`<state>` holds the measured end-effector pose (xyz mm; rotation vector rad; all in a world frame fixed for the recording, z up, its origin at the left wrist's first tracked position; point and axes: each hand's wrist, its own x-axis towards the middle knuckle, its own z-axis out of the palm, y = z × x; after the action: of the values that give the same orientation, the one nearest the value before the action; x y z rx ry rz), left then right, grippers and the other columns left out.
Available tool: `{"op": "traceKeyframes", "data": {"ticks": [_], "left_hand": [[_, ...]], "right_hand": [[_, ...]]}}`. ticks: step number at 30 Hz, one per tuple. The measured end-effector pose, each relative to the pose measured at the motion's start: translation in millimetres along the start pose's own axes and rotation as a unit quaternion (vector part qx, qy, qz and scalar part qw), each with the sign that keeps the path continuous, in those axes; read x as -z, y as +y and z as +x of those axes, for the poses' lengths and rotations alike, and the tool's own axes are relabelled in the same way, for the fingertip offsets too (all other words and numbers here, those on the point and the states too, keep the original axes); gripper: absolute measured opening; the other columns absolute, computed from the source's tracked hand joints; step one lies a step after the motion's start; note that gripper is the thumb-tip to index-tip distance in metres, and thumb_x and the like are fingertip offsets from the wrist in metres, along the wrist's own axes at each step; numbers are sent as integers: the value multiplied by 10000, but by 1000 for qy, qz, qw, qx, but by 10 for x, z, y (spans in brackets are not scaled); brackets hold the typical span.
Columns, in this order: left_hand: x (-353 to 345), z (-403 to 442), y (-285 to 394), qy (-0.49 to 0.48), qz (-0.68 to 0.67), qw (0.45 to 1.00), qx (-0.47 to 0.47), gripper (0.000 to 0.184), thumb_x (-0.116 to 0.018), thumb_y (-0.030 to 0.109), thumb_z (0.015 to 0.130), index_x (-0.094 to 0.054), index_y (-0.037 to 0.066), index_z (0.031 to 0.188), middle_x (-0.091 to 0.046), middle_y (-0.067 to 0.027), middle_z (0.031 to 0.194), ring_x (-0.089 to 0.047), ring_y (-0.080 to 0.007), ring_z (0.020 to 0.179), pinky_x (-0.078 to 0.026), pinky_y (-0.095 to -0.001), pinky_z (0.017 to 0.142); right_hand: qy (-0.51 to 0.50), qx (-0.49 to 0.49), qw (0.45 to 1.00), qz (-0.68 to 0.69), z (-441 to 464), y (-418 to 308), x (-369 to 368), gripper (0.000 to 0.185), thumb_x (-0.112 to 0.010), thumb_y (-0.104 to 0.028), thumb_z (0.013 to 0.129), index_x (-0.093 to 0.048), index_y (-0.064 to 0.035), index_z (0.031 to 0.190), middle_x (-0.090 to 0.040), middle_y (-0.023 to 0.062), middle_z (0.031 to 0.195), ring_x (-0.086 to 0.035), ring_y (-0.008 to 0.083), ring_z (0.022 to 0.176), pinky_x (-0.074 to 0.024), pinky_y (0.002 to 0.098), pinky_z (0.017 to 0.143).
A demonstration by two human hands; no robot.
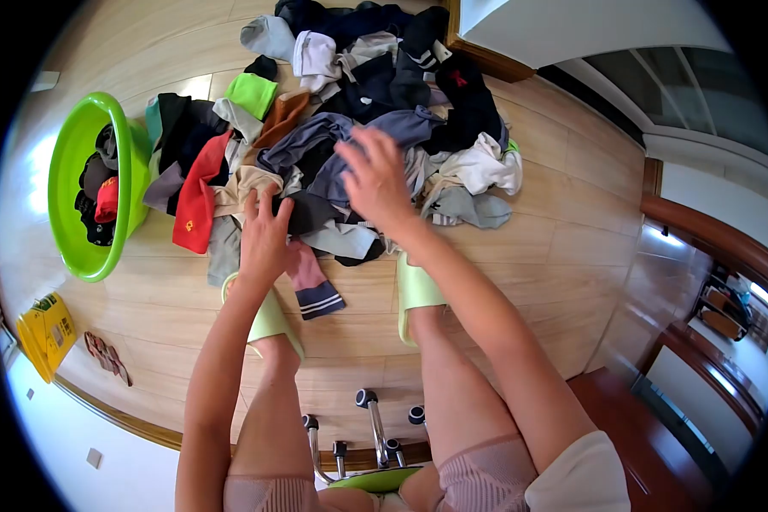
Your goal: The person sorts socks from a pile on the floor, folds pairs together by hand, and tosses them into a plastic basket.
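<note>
A large heap of socks [375, 94] in many colours is spread over the floor in front of me. My left hand [266, 239] is at the heap's near side, fingers spread and pointing down. Its fingertips are at a beige sock [246, 184] and a dark grey sock [309, 213]; whether they press on them I cannot tell. Left of it lies a red sock [198, 200], and below it a pink sock [305, 269] with a navy striped cuff. Over the blue-grey socks [316, 141] in the middle, my right hand [377, 181] hovers with fingers apart, holding nothing visible.
A green basin [121, 247] with several dark socks and a red one stands to the left. Near it are a yellow container [47, 333] and sandals [107, 358]. My feet wear pale green slippers [420, 286]. A wheeled chair base [371, 418] is beneath me.
</note>
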<state>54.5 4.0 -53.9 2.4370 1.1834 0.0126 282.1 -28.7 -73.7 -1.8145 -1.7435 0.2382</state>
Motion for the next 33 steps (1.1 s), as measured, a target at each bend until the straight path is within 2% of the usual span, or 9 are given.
{"op": "traceKeyframes", "data": {"ticks": [3,7,14,18,21,25,28,31,33], "left_hand": [[-16,106,43,-14,12,999,35,662,-795,-27,542,-586,58,1164,-463,-165,1359,-425,-471,1263,-505,-491,958],[-21,180,47,-6,11,999,52,718,-859,-12,470,-587,81,1128,-482,-129,1333,-452,-439,1226,-542,-476,886],[-23,254,90,-7,33,997,73,737,-882,13,427,-588,105,1097,-494,-105,1302,-453,-398,1220,-545,-469,874],[-28,262,95,-8,37,996,80,705,-875,8,438,-581,103,1071,-495,-99,1290,-452,-390,1219,-544,-471,869],[-72,242,79,9,35,997,75,698,-868,-1,443,-578,99,1070,-490,-97,1298,-449,-390,1222,-532,-473,880],[-123,189,69,29,37,997,63,667,-855,1,473,-576,88,1073,-481,-109,1313,-440,-396,1232,-504,-470,905],[12,155,113,7,55,998,42,635,-842,24,525,-582,78,1102,-492,-130,1307,-463,-409,1206,-484,-457,927],[235,79,234,59,-79,995,30,448,-790,125,744,-588,53,1138,-538,-135,1282,-525,-366,1163,-479,-438,934],[330,101,212,-60,-411,891,182,336,-684,201,877,-593,43,1159,-579,-135,1256,-565,-326,1129,-474,-430,957]], "right_hand": [[4,-71,990,-124,60,283,281,637,-813,-162,703,-588,-150,1299,-494,139,1358,-429,370,1279,-346,523,1054],[-36,-73,990,-120,-65,614,342,255,-694,-129,777,-675,-98,1030,-621,75,947,-582,288,942,-430,441,883],[-178,-132,975,-13,-340,277,424,101,-655,-151,770,-686,-67,816,-653,109,896,-615,329,875,-515,436,771],[-9,-101,993,57,47,288,474,159,-664,-145,789,-685,-12,873,-649,140,1008,-591,354,1012,-501,420,885],[91,-35,994,-51,355,449,337,188,-656,-152,818,-697,-6,929,-649,131,1064,-552,347,1090,-479,421,918],[-28,-81,991,-101,462,691,129,220,-626,-168,881,-711,-2,997,-661,143,1173,-538,339,1154,-457,434,963],[59,-103,991,58,499,481,238,174,-650,-154,881,-739,-12,927,-705,163,1024,-624,339,1013,-490,426,907],[107,-125,958,236,454,-51,485,115,-730,-107,836,-748,-4,883,-717,164,909,-692,285,760,-540,338,708],[56,-207,892,398,337,-374,481,96,-728,-44,834,-749,3,916,-734,119,866,-685,155,713,-519,260,641]]}}
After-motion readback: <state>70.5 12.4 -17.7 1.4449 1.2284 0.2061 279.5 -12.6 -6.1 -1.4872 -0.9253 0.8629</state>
